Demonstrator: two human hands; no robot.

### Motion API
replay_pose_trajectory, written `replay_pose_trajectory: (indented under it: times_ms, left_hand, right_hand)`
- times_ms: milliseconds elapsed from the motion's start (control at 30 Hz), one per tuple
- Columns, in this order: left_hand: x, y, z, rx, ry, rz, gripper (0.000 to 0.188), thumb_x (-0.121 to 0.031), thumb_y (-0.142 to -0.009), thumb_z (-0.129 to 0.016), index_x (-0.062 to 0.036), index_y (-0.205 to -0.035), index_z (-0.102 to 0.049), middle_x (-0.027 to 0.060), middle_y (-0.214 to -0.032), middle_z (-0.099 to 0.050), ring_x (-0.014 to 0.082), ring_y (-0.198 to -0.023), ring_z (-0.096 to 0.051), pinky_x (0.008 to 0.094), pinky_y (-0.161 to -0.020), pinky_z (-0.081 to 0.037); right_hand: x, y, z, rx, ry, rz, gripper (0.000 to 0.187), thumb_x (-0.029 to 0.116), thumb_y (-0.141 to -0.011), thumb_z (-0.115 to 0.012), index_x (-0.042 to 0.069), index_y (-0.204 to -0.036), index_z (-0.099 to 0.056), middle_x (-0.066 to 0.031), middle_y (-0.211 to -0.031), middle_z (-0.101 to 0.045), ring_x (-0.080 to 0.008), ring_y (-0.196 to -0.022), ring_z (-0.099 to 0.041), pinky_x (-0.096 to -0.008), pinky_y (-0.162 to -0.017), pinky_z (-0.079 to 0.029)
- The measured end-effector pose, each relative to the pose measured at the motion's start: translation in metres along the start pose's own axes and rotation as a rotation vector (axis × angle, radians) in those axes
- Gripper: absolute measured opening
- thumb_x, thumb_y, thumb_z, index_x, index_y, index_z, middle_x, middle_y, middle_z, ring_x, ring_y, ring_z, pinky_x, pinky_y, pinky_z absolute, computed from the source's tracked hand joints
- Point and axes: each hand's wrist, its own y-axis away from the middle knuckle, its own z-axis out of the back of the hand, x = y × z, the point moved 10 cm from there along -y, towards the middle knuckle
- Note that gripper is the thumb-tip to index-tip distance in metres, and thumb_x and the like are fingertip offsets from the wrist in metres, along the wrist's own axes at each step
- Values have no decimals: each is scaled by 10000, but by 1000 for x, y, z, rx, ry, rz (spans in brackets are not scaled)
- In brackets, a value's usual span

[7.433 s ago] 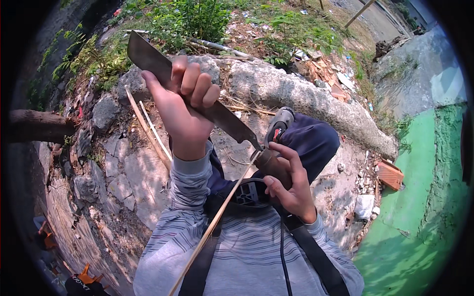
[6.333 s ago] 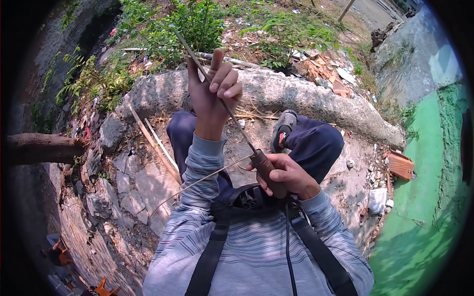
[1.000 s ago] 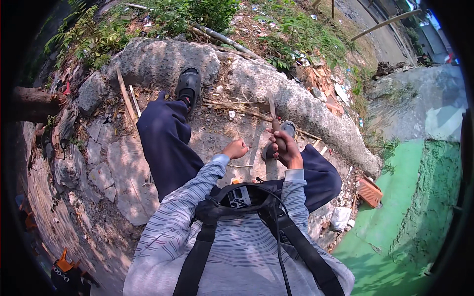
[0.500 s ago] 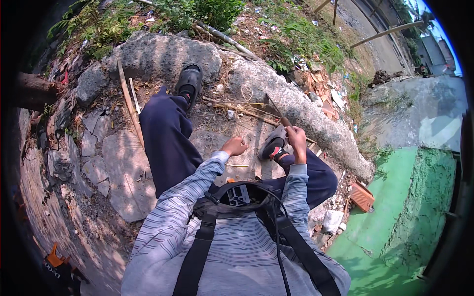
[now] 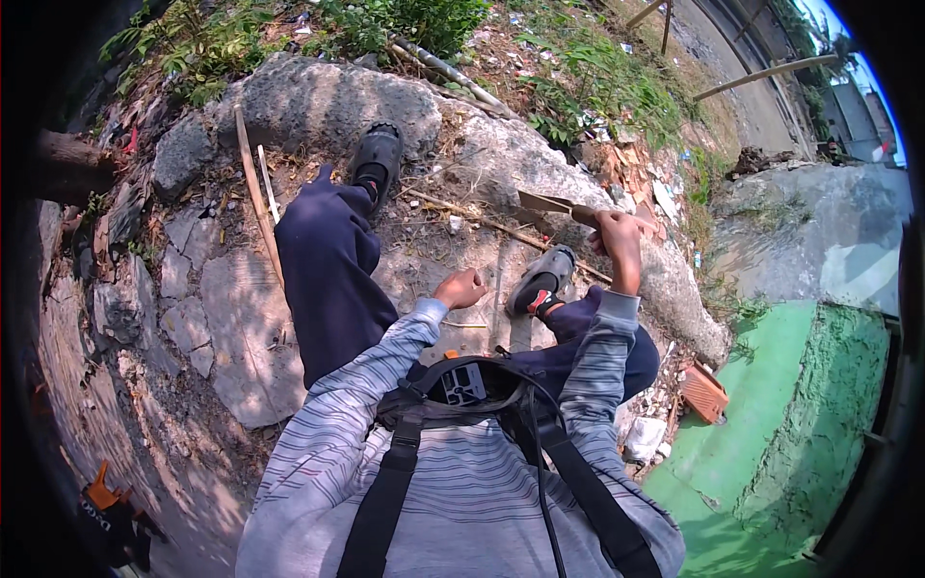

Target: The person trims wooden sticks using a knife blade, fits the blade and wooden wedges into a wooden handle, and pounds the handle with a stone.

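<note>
My right hand [image 5: 619,241] is wrapped round the wooden handle of a knife [image 5: 545,202], raised over the rock edge beside my right shoe [image 5: 541,279]. The broad dark blade points left, away from my fingers. Between my legs, low over the paving, my left hand [image 5: 461,288] is closed with its fingers curled in. Whatever it may hold is hidden or too thin to make out. A long thin stick [image 5: 482,220] lies on the ground beyond my hands, running towards my right shoe.
A long pale rock ledge [image 5: 491,154] curves across the front, with my left shoe [image 5: 378,159] against it. At left a peeled stick [image 5: 254,193] leans over cracked slabs. An orange brick-like block [image 5: 704,392] and a white bag [image 5: 646,436] lie by the green surface [image 5: 742,424] at right.
My right hand has moved up and to the right with the knife, whose blade has swung to point more left. My left hand has barely moved. A thin curled strip near the ledge no longer shows.
</note>
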Motion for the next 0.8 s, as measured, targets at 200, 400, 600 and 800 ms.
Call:
replay_pose_trajectory:
  times_ms: [200, 400, 600, 800]
  left_hand:
    - [-1, -4, 9, -61, 6, -74, 431, -404, -896, -704, -27, -1101, -674, 225, -1064, -730, 390, -1033, -695, 456, -899, -532]
    - [-9, -5, -9, -66, 68, -136, 455, -436, -890, -725, -28, -1083, -669, 196, -1016, -731, 349, -964, -700, 438, -847, -534]
    - [-1, 4, 1, -69, 85, -116, 483, -482, -899, -734, -41, -1083, -667, 178, -997, -732, 336, -949, -701, 438, -839, -535]
    - [-11, 10, 8, 22, 36, -67, 559, -557, -932, -679, -39, -1140, -645, 228, -1141, -711, 363, -1089, -685, 440, -921, -527]
  right_hand:
    - [-19, -40, -12, -134, 2, -69, 254, 275, -921, -737, 39, -910, -644, -122, -652, -708, -176, -487, -653, -323, -440, -500]
    - [-35, -43, 3, -111, 135, 102, 312, 276, -861, -789, 14, -1000, -689, -126, -735, -724, -184, -564, -683, -346, -527, -544]
    - [87, 37, 63, -140, 163, 111, 248, 246, -901, -739, 32, -1025, -724, -99, -705, -700, -128, -568, -648, -291, -467, -513]
    - [84, -14, 53, -126, 258, 135, 256, 254, -832, -754, 50, -988, -756, -125, -709, -719, -183, -590, -687, -329, -527, -541]
